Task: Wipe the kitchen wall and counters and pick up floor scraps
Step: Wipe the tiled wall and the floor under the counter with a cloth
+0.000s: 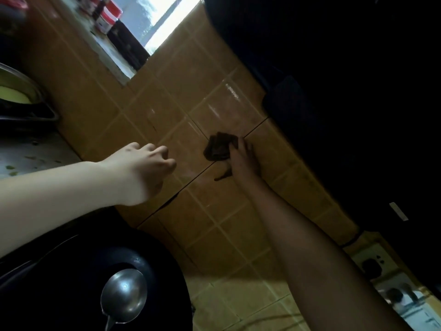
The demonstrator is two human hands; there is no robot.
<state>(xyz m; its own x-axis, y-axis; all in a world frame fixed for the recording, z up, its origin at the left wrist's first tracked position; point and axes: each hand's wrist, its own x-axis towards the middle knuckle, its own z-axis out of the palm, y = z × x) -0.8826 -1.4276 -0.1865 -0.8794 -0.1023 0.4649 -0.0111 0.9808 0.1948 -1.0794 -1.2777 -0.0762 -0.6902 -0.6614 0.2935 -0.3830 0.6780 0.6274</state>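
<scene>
Right hand (242,158) presses a dark crumpled cloth (220,147) flat against the tan tiled wall (171,96), fingers closed around the cloth's right edge; a loose tail of cloth hangs out just below the hand. Cloth sits at mid-frame, on a dark grout line between tiles, just left of a large dark shape (346,80) that fills the right side (probably a range hood, too dark to confirm). Left hand (145,168) floats free left of the cloth, fingers curled loosely inward, holding nothing; can't tell if the knuckles touch the wall. Camera view is heavily tilted. Near left: black wok (78,271) with a steel ladle (124,295) resting in it, bowl up. Far left: counter (26,156) with small green scraps (10,168) scattered on it, and a metal basin (23,89) with something pale yellow inside. Far top: window sill (114,53) with red-lidded jars (108,17) and a dark container (126,41). Wall socket (374,261) at right, below the forearm.
</scene>
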